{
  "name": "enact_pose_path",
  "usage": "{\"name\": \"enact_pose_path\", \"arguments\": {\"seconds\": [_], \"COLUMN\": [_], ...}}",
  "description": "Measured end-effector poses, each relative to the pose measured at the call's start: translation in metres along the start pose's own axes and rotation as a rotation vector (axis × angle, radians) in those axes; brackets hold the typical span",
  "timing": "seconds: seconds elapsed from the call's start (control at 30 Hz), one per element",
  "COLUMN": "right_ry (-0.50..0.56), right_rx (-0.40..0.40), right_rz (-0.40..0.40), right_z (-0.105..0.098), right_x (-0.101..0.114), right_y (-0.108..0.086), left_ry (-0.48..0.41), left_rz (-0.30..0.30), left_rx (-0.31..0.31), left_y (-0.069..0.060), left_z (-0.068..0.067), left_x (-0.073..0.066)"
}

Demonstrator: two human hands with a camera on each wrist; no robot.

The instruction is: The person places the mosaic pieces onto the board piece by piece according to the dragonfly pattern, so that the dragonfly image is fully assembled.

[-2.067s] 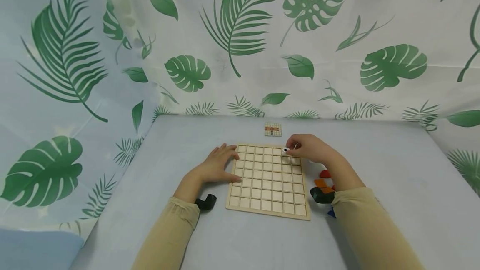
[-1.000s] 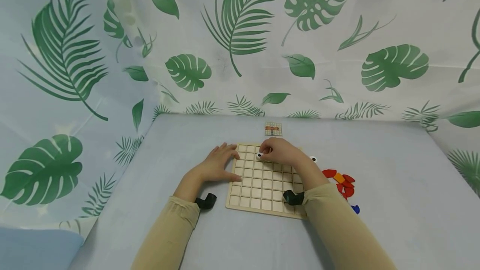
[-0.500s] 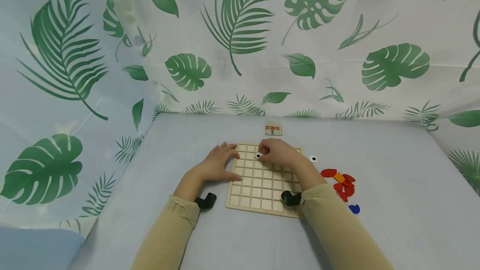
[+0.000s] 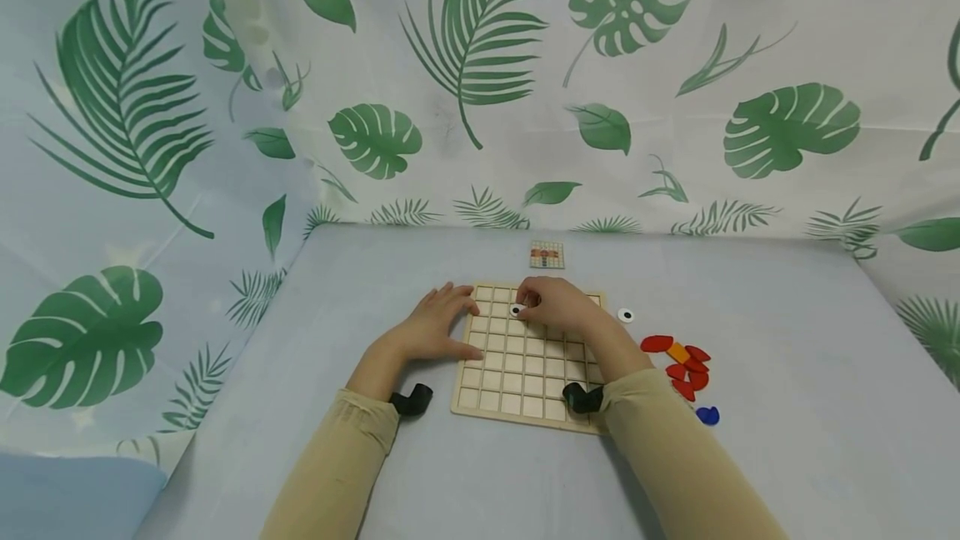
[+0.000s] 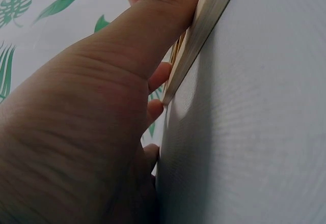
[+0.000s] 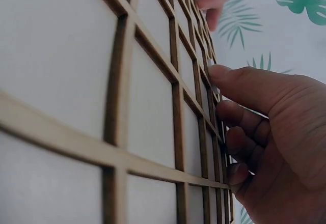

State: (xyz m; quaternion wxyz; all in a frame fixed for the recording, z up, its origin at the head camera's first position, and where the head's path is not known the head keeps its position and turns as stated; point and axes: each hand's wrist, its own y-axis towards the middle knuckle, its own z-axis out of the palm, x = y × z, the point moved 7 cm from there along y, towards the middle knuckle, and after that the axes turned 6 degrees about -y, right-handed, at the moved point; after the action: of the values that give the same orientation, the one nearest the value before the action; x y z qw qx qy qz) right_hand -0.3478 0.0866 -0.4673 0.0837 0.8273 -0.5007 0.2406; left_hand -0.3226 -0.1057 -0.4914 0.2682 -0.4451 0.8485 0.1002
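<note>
Evidently early: right hand (image 4: 557, 304) pinches one eye disc (image 4: 516, 311) at the wooden grid board (image 4: 512, 383), mid-frame, seating unclear; left hand (image 4: 430, 330), fingers spread, rests on its left edge. Second eye disc (image 4: 626, 315), red pieces (image 4: 657, 344), orange piece (image 4: 678, 353), blue pieces (image 4: 707, 416) lie unplaced, right of centre.

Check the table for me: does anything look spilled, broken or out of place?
Nothing stands out as spilled or broken. The wooden grid board lies flat. To its right, the red pieces lie jumbled and a white eye piece sits apart from them, which seems ordinary for loose parts.
</note>
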Motion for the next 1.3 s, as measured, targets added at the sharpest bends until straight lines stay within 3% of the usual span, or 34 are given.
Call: {"name": "enact_pose_path", "arguments": {"seconds": [0.27, 0.47, 0.9, 1.3], "right_ry": [0.026, 0.043, 0.007, 0.092], "right_rx": [-0.014, -0.058, -0.104, -0.039], "right_rz": [0.004, 0.006, 0.229, 0.341], "right_z": [-0.001, -0.021, -0.066, -0.06], "right_x": [0.0, -0.007, -0.071, -0.107], "right_y": [-0.005, -0.023, -0.086, -0.115], "left_ry": [-0.006, -0.003, -0.004, -0.006], "left_rz": [-0.004, 0.002, 0.008, 0.031], "left_rx": [-0.003, -0.008, 0.003, -0.009], "left_y": [0.001, 0.0, -0.001, 0.001], "left_z": [0.001, 0.001, 0.0, 0.002], "left_x": [0.002, 0.001, 0.0, 0.002]}}
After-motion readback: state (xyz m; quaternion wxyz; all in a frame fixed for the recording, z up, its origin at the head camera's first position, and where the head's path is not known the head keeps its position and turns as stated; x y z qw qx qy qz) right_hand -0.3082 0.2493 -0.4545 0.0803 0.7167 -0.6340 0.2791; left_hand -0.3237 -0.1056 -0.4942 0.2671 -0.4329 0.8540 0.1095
